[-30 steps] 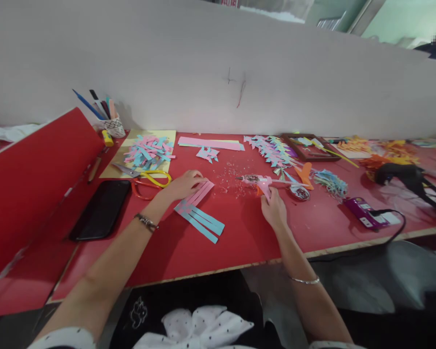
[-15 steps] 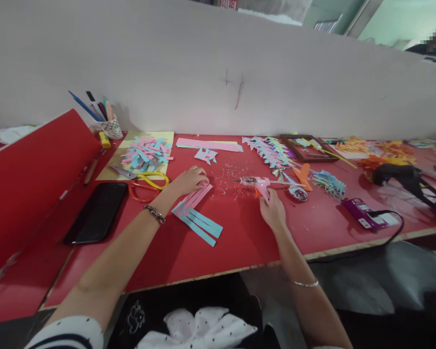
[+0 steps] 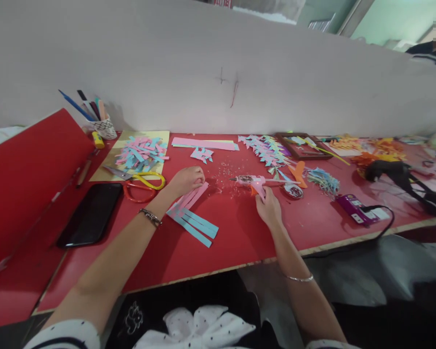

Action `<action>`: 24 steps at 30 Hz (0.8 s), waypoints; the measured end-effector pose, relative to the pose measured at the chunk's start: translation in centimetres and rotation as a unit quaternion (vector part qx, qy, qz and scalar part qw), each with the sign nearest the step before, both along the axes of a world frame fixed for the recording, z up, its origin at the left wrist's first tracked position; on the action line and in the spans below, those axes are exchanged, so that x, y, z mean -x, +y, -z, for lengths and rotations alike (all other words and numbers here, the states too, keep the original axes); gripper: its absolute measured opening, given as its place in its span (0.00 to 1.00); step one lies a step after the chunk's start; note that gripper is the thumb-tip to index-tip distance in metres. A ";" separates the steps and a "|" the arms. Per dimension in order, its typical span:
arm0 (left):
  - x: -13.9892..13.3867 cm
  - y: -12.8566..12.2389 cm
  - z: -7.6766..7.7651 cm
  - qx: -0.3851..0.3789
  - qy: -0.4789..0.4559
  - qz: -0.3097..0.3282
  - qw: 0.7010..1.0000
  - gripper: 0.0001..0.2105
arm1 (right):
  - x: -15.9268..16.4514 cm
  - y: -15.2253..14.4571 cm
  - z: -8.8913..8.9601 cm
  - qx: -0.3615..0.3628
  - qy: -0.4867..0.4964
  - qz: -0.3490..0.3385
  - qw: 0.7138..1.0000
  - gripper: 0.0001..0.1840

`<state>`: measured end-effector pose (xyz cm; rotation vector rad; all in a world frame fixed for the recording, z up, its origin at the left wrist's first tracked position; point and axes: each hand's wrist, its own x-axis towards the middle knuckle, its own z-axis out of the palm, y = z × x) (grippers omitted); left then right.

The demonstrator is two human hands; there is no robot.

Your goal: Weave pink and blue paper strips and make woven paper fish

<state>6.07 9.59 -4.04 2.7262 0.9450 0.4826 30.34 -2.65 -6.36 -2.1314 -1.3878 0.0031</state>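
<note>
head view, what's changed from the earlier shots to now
The left hand has shifted slightly right and away from the wearer, its fingers more curled by the pink strips; whether they grip them is hidden. The scene sits a little further left in frame, from camera movement. Unchanged: the right hand holds the glue gun, and the blue strips lie as before.

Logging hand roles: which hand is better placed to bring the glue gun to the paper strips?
The right hand, probably: it grips the glue gun, nozzle pointing leftward. The left hand is at the paper strips, so seems better suited to steady them.
</note>
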 end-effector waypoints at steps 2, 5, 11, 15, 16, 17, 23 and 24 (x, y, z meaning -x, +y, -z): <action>0.2 -0.1 -0.3 0.008 0.002 -0.006 1.000 0.04 | 0.0 0.0 0.0 0.002 -0.001 0.001 1.000 0.19; 0.6 -0.4 -0.9 0.018 0.003 -0.018 1.000 0.04 | -0.1 0.0 0.0 0.000 -0.003 0.001 1.000 0.19; 1.6 -1.2 -2.2 0.045 -0.073 -0.033 0.996 0.08 | -0.2 0.1 0.2 -0.008 -0.003 -0.001 1.000 0.19; 2.4 -1.9 -3.1 0.066 -0.131 -0.033 0.989 0.10 | -0.1 0.0 0.0 -0.006 -0.003 -0.002 1.000 0.19; 2.6 -2.1 -3.2 0.071 -0.147 -0.031 0.986 0.10 | 0.0 0.0 -0.1 -0.002 -0.004 -0.001 1.000 0.19; 2.8 -2.3 -3.2 0.074 -0.162 -0.027 0.984 0.10 | 0.0 -0.1 -0.1 0.002 -0.004 0.001 1.000 0.19; 2.6 -2.8 -2.2 0.087 -0.182 -0.022 0.979 0.08 | 0.0 -0.1 -0.2 0.018 0.000 0.005 1.000 0.20; 2.4 -2.8 -2.0 0.089 -0.174 -0.027 0.980 0.07 | 0.0 -0.1 -0.2 0.018 -0.001 0.005 1.000 0.20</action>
